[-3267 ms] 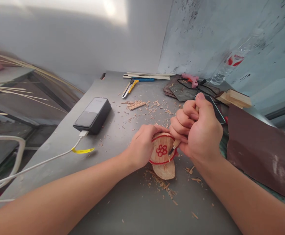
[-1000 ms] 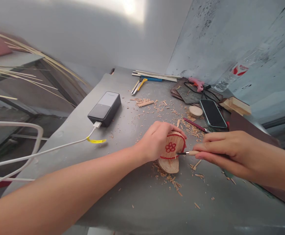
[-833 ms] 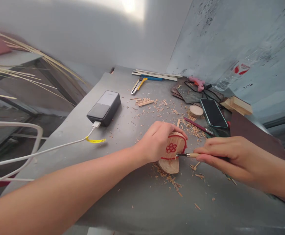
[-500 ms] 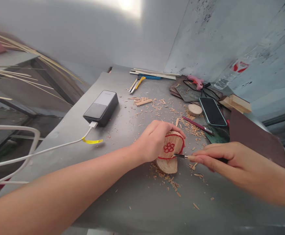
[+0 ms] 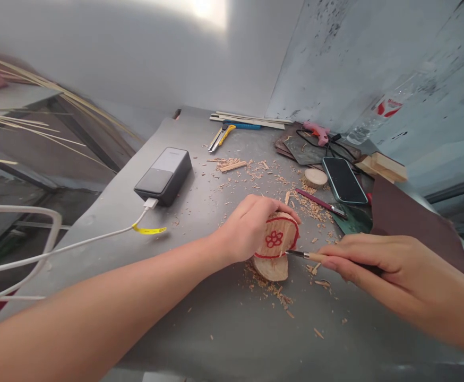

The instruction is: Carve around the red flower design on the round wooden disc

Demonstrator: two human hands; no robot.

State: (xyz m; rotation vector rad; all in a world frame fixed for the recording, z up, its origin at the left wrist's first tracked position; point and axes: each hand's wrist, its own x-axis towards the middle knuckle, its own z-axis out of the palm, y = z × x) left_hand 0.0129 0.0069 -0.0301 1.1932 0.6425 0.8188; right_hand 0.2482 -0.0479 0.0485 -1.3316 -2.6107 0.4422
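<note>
A pale wooden piece [image 5: 280, 233] bears a red flower and a red outline. My left hand [image 5: 250, 228] is wrapped round its left and far edges, tilting it over a second pale wood slice [image 5: 272, 269] on the grey table [image 5: 184, 313]. In my right hand [image 5: 379, 265] is a thin carving tool [image 5: 310, 256] with a light handle and a metal ferrule. The tool's dark tip is at the lower right of the red outline; whether it touches the wood is hard to tell. Wood shavings [image 5: 274, 294] lie around the slice.
A power bank [image 5: 164, 175] with a white cable stands at the left. Cutter knives [image 5: 222, 137] and wood strips lie at the back. On the right are a phone [image 5: 344, 180], a small wood disc [image 5: 315, 178], a maroon tool [image 5: 319, 201], a pink glue gun [image 5: 316, 132] and a bottle [image 5: 379, 114].
My right hand has drawn slightly to the right, and the tool's tip with it. My left hand still holds the wooden piece in nearly the same place.
</note>
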